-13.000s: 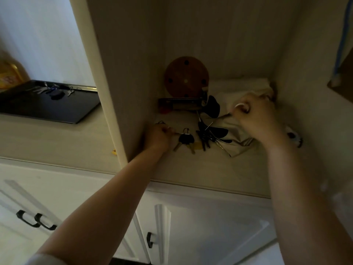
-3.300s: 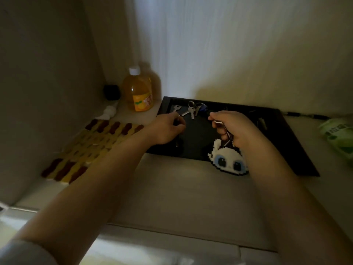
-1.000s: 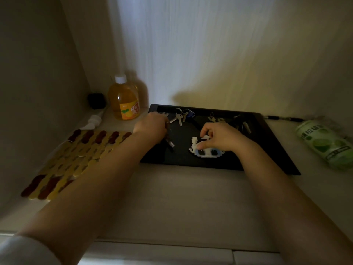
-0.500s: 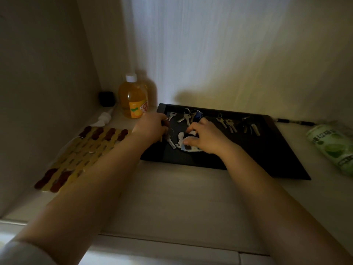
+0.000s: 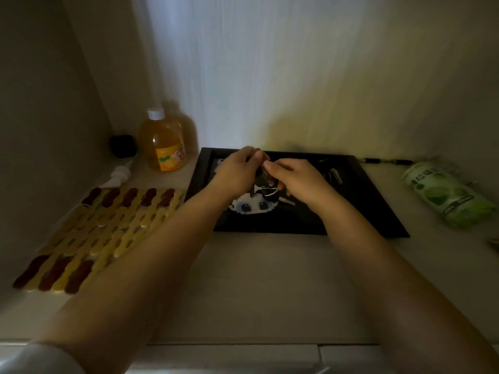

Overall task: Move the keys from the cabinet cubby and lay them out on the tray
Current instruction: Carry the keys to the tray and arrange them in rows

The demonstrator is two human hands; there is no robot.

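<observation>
A black tray (image 5: 378,211) lies on the counter against the back wall. A white pixel-face keychain charm (image 5: 252,206) rests on it near the front. Above the charm my left hand (image 5: 237,174) and my right hand (image 5: 294,178) meet, both pinching a dark bunch of keys (image 5: 266,176) between their fingertips. More keys (image 5: 334,175) lie on the tray's back right, others are hidden behind my hands.
An orange bottle (image 5: 163,143) and a small black box (image 5: 122,145) stand at the back left, with a white pump head (image 5: 117,176) beside them. A yellow and brown mat (image 5: 97,233) lies left. A green packet (image 5: 448,195) lies right of the tray.
Both hands have lifted off the charm and come together above it, pinching a key bunch. The charm now lies uncovered on the tray.
</observation>
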